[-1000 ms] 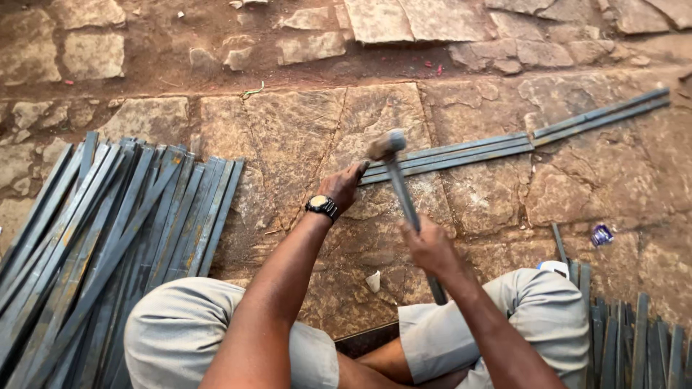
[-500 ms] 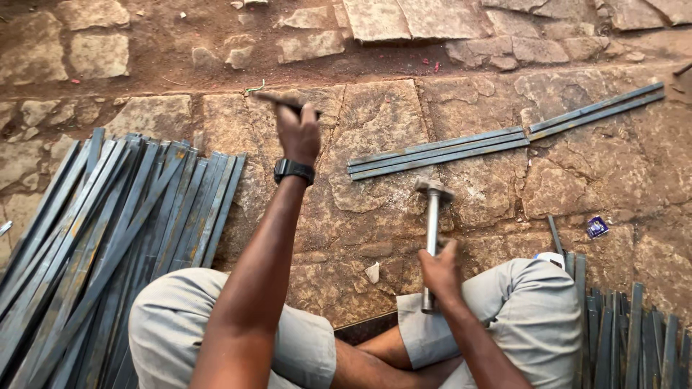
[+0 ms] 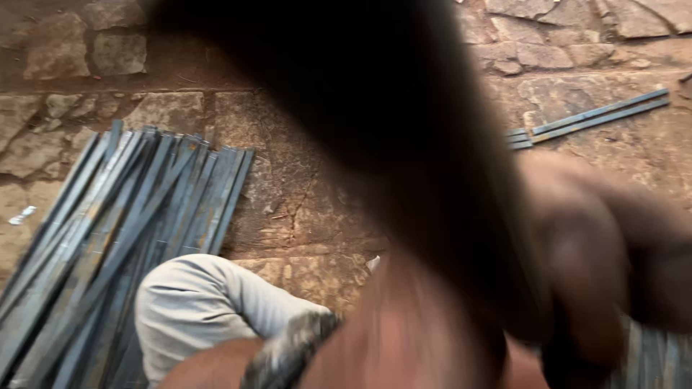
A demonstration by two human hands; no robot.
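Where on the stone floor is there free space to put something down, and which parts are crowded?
Bare stone floor lies between the fanned pile of metal strips on the left and the blurred arm. The paving stones beyond the pile also look bare. The left is crowded with strips; more long strips lie upper right. The arm hides the middle.

The floor (image 3: 303, 194) is rough, matt stone, cracked and dusty. On the left, the strips (image 3: 122, 216) are grey-blue metal with a dull sheen; two more strips (image 3: 602, 114) lie far right. The trousers (image 3: 209, 310) look like smooth, pale grey cloth.
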